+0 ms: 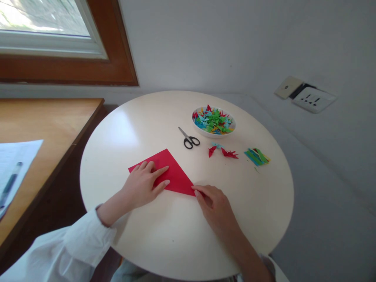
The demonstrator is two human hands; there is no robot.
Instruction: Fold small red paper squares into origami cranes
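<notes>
Now | our left hand (143, 183) lies spread on the red paper (177, 176) | our right hand (216, 204) pinches its right corner | long side faces the near edge of the table (176, 243)

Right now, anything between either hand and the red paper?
Nothing visible. The left hand lies on the red paper, and the right hand has its fingertips at the right corner. The scissors lie apart, beyond the paper.
</notes>
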